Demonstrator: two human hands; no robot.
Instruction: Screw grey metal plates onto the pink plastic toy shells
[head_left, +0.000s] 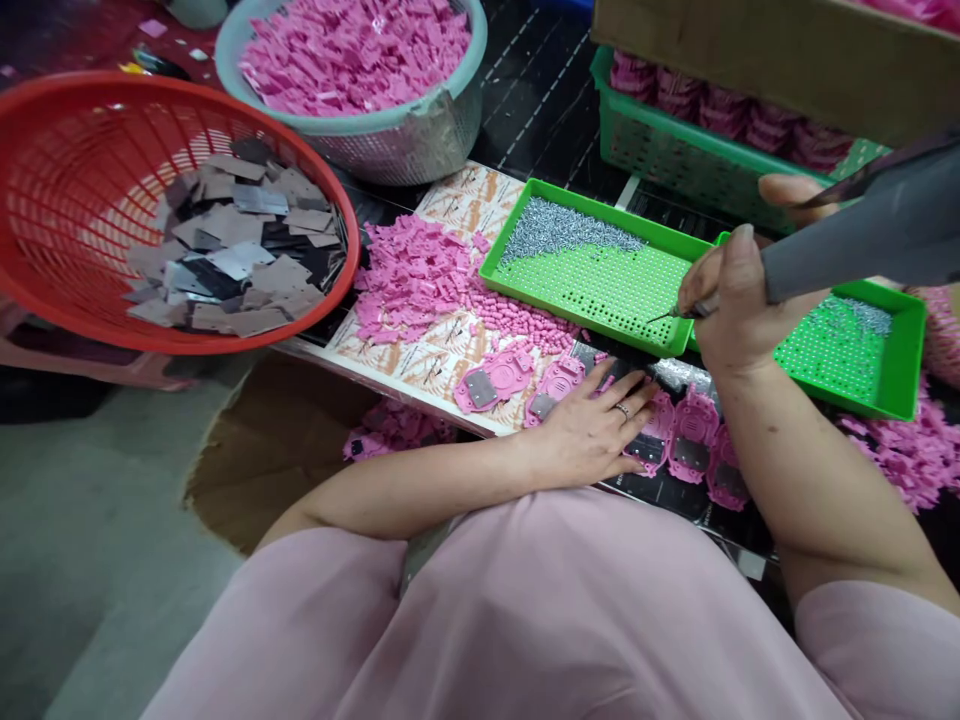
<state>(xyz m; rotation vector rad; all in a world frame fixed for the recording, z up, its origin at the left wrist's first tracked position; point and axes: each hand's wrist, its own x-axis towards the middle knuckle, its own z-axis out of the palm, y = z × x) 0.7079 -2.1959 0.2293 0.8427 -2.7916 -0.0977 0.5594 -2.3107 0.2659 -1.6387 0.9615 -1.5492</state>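
Note:
My right hand [739,290] is wrapped round a grey power screwdriver [862,240]. Its thin bit points left, over the right end of a green perforated tray [592,320] that holds a heap of small silver screws [559,230]. My left hand [592,425] lies flat with fingers spread across a row of pink plastic housings, covering part of them. Left of that hand is a pink housing [495,378] with a grey metal plate on it; to its right are several more, such as this pink housing [691,435].
A red basket [67,90] of metal plates stands left. Behind it is a pale basket [397,140] of pink parts. Loose pink pieces [416,275] lie on the table. A second green tray [907,350] stands right; a green crate [675,150] and cardboard box [750,50] are behind.

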